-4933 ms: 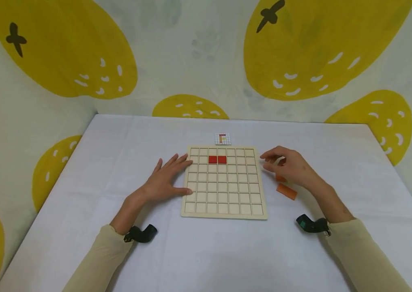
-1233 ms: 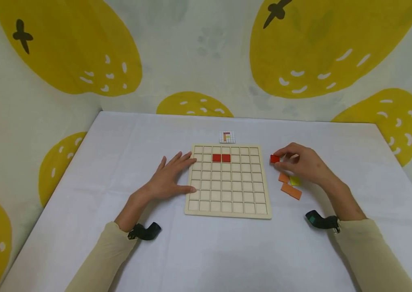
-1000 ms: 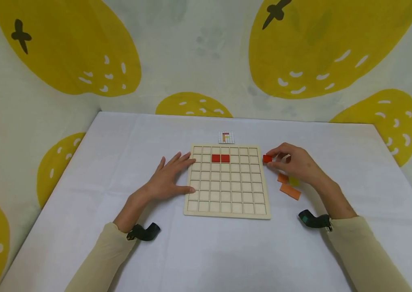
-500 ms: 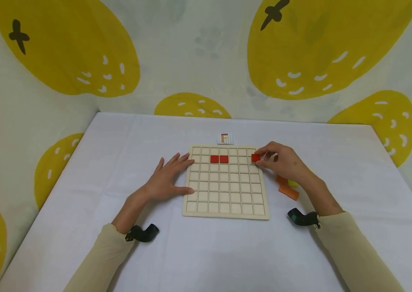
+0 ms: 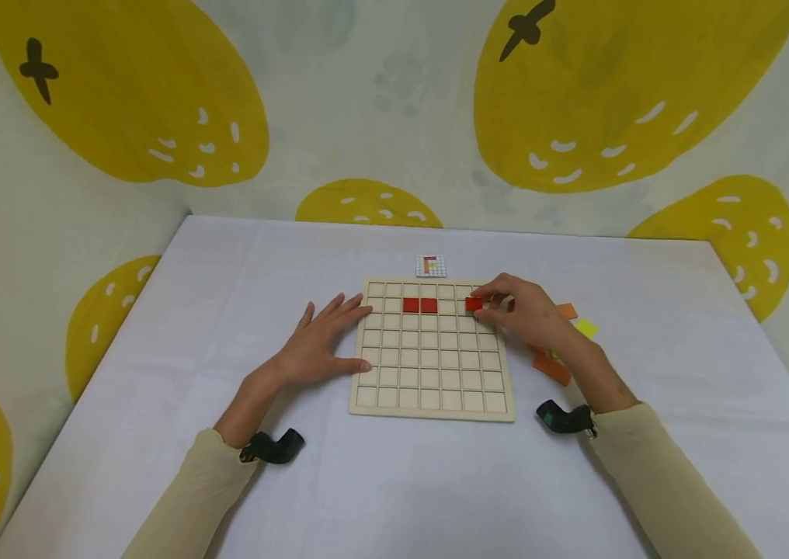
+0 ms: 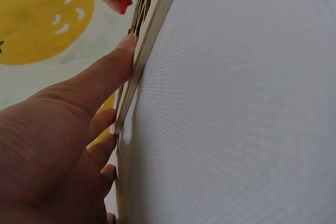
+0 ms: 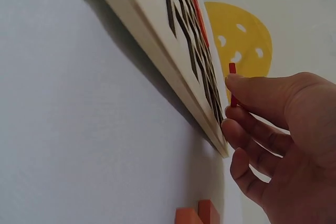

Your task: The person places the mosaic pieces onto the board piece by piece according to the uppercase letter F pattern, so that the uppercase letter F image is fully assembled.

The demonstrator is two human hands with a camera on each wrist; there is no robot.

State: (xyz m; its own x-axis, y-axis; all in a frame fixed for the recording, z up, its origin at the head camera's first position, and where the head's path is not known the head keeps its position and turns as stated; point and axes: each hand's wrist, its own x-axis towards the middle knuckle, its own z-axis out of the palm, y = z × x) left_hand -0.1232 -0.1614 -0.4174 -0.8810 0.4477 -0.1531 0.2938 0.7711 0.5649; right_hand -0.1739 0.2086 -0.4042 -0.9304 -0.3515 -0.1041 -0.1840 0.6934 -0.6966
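A pale wooden grid board [image 5: 429, 378] lies on the white table. Two red square tiles [image 5: 419, 305] sit side by side in its second row from the far edge. Spread along the board's left edge, my left hand [image 5: 312, 349] rests with straight fingers; its thumb touches the rim in the left wrist view. Over the right part of the same row, my right hand [image 5: 523, 310] pinches another red square tile [image 5: 474, 304] between thumb and fingertips. From the right wrist view, that thin tile [image 7: 232, 68] appears edge-on, held above the board.
Orange tiles [image 5: 551, 369] and a yellow tile [image 5: 586, 329] lie right of the board, partly hidden by my right forearm. Behind the board is a small card [image 5: 431, 265] printed with a coloured grid pattern. Patterned cloth walls stand at the back and left.
My right hand picked up a red tile right of the board, then carried it left over the board's right columns. The left hand keeps its place.
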